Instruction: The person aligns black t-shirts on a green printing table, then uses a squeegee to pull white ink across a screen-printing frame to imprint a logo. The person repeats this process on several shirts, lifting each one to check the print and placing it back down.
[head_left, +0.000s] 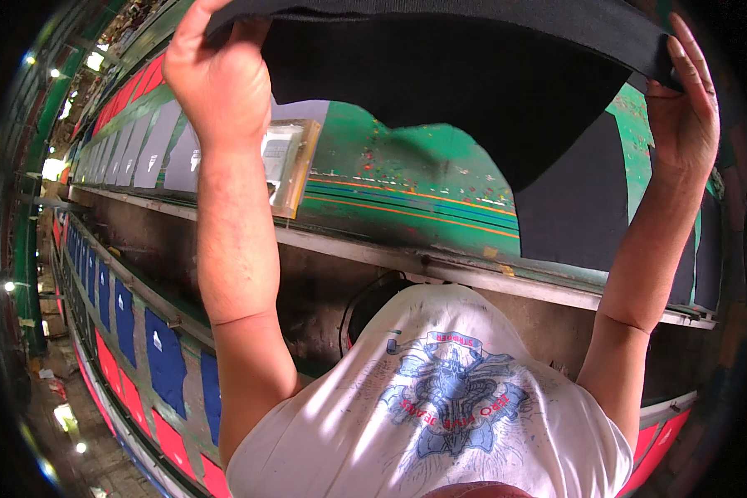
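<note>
A black fabric panel [440,75] is stretched between my raised hands above a long green table [407,158]. Its far edge runs from one hand to the other, and the lower edge hangs in a curve. My left hand [224,87] pinches the left end, with some fingers hidden by the cloth. At the right end, my right hand [685,112] grips the corner between thumb and fingers. Beneath it, a dark fabric piece [577,199] lies flat on the table. A wood-edged printing screen [305,170] rests on the table near my left forearm, partly hidden behind it.
Grey printed fabric panels [152,149] lie in a row along the table to the left, with red pieces [133,93] farther away. A pale rail [373,259] borders the table's near edge. Behind me, another table carries blue panels [164,361] and red panels [171,436].
</note>
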Demonstrator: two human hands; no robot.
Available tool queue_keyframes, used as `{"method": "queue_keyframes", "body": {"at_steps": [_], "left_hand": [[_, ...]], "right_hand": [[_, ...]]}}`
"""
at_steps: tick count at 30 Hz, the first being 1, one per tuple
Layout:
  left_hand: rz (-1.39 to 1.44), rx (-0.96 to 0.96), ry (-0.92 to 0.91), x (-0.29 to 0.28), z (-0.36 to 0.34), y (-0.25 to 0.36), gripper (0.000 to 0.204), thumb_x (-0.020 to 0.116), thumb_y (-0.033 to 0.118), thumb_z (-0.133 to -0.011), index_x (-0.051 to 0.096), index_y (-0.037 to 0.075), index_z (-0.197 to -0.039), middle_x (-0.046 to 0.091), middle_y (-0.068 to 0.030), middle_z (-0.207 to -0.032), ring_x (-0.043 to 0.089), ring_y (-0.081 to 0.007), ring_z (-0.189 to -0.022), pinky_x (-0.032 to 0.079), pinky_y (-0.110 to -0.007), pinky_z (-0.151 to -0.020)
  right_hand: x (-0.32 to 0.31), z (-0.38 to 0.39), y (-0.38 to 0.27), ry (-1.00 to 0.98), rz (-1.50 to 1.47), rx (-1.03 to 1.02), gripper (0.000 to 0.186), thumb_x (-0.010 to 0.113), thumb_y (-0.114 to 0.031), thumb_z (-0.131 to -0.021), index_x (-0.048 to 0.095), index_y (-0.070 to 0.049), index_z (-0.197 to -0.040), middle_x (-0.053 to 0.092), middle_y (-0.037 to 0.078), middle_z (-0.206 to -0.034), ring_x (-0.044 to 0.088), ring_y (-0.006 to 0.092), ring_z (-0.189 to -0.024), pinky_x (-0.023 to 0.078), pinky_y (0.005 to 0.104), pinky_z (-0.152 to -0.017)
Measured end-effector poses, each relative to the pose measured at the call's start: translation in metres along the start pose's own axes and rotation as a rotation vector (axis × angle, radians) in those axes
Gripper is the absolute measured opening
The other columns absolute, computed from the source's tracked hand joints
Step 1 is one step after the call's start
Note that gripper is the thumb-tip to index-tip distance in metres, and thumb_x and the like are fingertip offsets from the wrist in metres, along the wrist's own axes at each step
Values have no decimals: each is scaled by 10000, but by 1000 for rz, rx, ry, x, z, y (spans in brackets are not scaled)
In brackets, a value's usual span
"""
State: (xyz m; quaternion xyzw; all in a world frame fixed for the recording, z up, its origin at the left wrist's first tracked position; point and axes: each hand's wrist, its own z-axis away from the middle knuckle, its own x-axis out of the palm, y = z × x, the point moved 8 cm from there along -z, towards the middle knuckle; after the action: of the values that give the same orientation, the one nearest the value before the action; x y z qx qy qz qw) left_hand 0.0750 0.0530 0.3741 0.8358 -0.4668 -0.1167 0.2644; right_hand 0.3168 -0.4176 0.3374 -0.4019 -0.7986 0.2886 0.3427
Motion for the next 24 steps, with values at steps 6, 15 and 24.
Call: {"method": "queue_keyframes", "body": {"at_steps": [6, 15, 24], "left_hand": [[-730, -198, -365, -38, -20, -115, 249, 862, 96, -978, 896, 176, -1211, 809, 8, -847, 605, -56, -712, 520, -297, -659], [-348, -393, -152, -54, -70, -181, 444, 634, 8, -1024, 838, 159, -1388, 842, -100, -941, 733, -133, -690, 623, -327, -725], [-207, -453, -209, -78, 60, -190, 556, 517, -87, -953, 804, 32, -1414, 811, -109, -1383, 732, -113, -1278, 601, -333, -1004]], "right_hand": [[61, -2, 113, 101, 209, 277, 283, 834, -155, -1034, 834, -71, -1304, 846, 14, -1203, 776, 130, -1069, 585, 296, -851], [105, -65, 127, 224, 376, 2, 281, 886, -114, -1004, 865, -18, -1267, 858, 76, -1213, 762, 151, -1148, 552, 301, -1089], [102, 63, 162, 313, 550, 268, 236, 822, -47, -1028, 848, 10, -1255, 831, 36, -1141, 740, 115, -1056, 565, 272, -1012]]}}
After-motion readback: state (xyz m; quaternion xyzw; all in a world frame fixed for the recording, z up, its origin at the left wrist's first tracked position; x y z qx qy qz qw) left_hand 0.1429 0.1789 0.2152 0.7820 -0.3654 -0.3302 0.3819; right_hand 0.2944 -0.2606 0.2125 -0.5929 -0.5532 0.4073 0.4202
